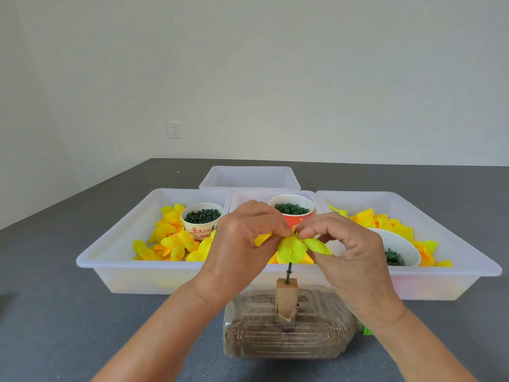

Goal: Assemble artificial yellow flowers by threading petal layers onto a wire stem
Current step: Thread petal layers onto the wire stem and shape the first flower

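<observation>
One flower in progress: both hands work a yellow petal layer (292, 249) at the top of the green wire stem (289, 271)
stem: upright, foot stuck in a tan block (286, 297) that stands out of a clear plastic bottle (289, 332) lying on its side, filled with brown grain, at the near edge of the grey table (82, 312)
left hand (242, 249): fingertips pinch the petal layer at its centre, right at the stem tip
right hand (349, 252): thumb and forefinger pinch the same layer from the other side; rest of the fingers curled
done so far: at least one petal layer on the stem; small green collars visible lower on the stem; how many layers sit under the hands, cannot tell
left to do: judged early to middle; layer looks high on the stem, likely needs pushing down, more layers and a green part to follow
left tray (115, 244): loose yellow petals (170, 244), paper cup of dark green pieces (202, 220)
middle tray (248, 195): red cup of green rings (292, 210), mostly hidden by the hands
right tray (440, 230): yellow petals, white bowl (399, 246) with green parts
far tray (249, 177): behind the three, nothing seen inside, no finished flowers visible
stock: plenty of petals left in the trays, so many flowers still to make
</observation>
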The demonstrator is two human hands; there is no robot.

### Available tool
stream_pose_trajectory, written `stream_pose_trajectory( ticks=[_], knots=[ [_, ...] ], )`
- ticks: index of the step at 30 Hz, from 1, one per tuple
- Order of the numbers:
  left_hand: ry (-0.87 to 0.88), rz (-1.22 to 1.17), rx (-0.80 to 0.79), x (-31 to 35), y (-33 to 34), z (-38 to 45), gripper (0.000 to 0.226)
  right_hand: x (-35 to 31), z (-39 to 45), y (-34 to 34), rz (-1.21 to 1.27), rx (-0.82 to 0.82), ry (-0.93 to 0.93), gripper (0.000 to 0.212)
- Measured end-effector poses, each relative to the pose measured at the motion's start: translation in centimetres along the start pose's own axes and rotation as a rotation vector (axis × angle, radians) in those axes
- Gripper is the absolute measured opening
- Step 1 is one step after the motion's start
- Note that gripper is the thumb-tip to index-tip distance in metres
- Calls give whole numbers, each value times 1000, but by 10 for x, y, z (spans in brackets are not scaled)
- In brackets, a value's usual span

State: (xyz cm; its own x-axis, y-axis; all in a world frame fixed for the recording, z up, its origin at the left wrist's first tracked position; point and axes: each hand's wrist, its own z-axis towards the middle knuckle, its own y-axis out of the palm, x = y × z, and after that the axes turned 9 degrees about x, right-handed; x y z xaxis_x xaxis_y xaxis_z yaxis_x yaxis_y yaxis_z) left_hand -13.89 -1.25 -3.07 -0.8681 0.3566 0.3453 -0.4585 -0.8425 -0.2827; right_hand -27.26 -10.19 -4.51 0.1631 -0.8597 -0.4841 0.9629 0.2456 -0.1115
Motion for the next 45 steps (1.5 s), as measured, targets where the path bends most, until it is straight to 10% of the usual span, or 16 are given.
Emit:
stream_pose_trajectory(
  ticks=[45],
  knots=[
    [111,93,-134,-13,1,-45,15,14,-39,-8,-102,-212,-16,9]
  ],
)
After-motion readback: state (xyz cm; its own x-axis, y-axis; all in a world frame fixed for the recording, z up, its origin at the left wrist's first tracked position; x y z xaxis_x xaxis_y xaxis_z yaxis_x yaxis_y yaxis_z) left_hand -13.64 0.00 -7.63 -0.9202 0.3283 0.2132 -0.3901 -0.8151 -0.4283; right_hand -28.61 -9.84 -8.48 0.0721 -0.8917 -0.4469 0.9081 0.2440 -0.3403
